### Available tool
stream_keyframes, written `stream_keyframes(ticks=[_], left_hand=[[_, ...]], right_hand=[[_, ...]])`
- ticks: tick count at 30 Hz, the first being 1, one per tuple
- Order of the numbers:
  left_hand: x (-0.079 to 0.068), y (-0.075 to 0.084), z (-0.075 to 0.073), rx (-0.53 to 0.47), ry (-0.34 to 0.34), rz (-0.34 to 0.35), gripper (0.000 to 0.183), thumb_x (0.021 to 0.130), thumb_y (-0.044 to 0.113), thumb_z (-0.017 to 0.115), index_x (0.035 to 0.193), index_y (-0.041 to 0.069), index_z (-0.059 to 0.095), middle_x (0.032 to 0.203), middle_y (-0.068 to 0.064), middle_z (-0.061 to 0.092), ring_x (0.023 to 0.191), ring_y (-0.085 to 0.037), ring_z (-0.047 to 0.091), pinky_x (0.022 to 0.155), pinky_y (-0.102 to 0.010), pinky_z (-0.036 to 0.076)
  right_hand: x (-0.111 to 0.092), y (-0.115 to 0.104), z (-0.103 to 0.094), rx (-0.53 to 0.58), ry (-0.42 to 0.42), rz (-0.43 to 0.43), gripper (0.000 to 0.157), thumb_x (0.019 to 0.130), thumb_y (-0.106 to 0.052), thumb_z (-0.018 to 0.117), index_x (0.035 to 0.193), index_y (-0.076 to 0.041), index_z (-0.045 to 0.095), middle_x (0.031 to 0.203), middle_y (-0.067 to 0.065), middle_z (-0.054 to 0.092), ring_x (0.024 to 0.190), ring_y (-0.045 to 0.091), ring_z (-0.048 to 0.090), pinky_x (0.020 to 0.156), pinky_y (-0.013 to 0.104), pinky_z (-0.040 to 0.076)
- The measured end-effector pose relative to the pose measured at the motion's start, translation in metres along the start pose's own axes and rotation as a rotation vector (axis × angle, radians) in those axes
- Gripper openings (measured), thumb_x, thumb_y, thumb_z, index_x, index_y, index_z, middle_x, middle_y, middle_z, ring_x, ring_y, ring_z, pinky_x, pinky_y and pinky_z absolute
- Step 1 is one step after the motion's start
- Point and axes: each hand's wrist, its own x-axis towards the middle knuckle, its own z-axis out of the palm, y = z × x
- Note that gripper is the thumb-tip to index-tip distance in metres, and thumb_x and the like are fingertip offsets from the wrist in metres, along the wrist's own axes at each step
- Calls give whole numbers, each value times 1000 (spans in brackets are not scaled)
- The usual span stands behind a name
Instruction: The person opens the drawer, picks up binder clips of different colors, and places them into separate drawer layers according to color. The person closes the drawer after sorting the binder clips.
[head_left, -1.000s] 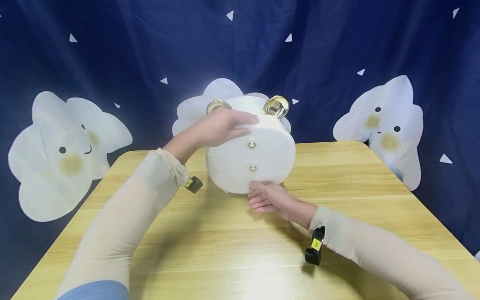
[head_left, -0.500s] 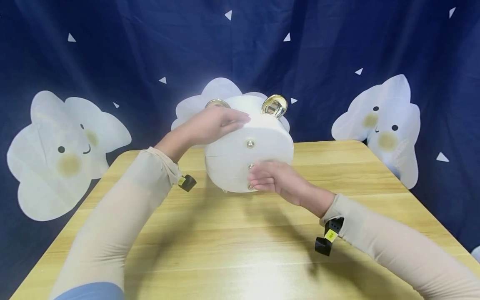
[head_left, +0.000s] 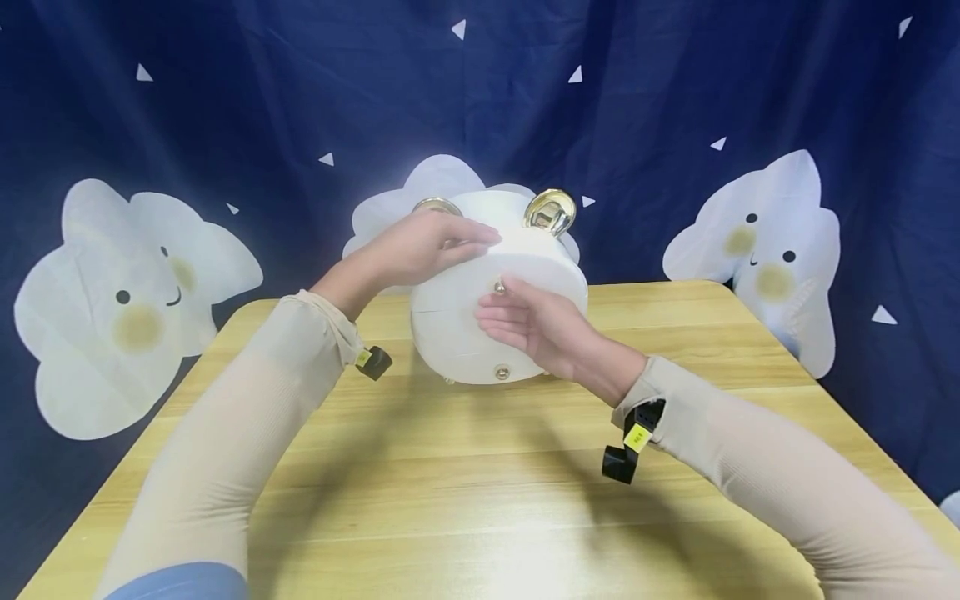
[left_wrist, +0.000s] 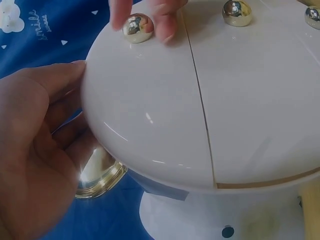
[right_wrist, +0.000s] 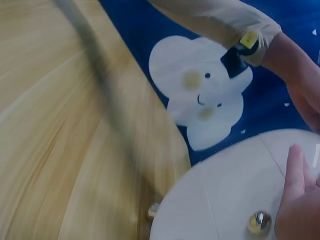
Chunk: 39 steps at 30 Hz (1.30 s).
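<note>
A white rounded drawer box [head_left: 457, 333] with gold ball knobs and ear-like gold pieces stands toward the table's far side. Across its top lies my left hand [head_left: 431, 246], fingers fairly straight beside the left gold ear [left_wrist: 100, 172]. My right hand [head_left: 536, 321] is in front of the box at its upper knob [head_left: 499, 287]. In the left wrist view, its fingertips [left_wrist: 167, 27] straddle that knob [left_wrist: 137, 28], with a gap on one side. The middle knob [left_wrist: 237, 12] shows there too. The lowest knob [head_left: 502, 373] is uncovered in the head view.
The box stands on a wooden table [head_left: 420, 500]. Behind the table hangs a dark blue curtain [head_left: 637, 100] with smiling white clouds. The right gold ear [head_left: 551, 212] sticks up at the box's top corner. Each wrist carries a black camera [head_left: 619, 463].
My right hand has risen along the box front, from the lowest knob past the middle one to the upper one. My left hand has shifted slightly left on top. The box stays in place.
</note>
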Motion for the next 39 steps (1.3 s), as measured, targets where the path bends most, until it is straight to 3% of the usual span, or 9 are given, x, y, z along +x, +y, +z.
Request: stream_keyframes(ticks=[12,23,33,39], left_hand=[[0,-5,-2,-38,19,42,31,100,22,58,129,13,66,124,-1,66,112,-16,58,102,-32,42],[3,-12,-2,-32,20,87,32,96,15,65,127,10,67,122,-3,67,107,-16,61,98,-32,46],[4,-13,-3,-53,-10,43,32,97,16,63,129,12,66,125,-2,66,114,-16,60,102,-33,44],[4,-11,-3,-78,-11,27,32,96,14,64,128,12,66,123,-3,67,112,-16,61,99,-33,46]], right_hand=[[-7,8,15,41,109,-25,44,101,-32,54,124,6,53,113,21,64,100,25,66,93,34,52],[-30,14,16,-20,71,-23,47,101,-35,53,121,8,55,107,20,65,107,30,63,93,35,52],[-55,18,13,-83,2,7,52,101,-40,53,120,8,55,97,14,68,86,22,68,86,33,56],[-65,19,11,-110,-54,13,49,102,-37,51,119,8,56,95,13,71,87,23,70,86,34,56]])
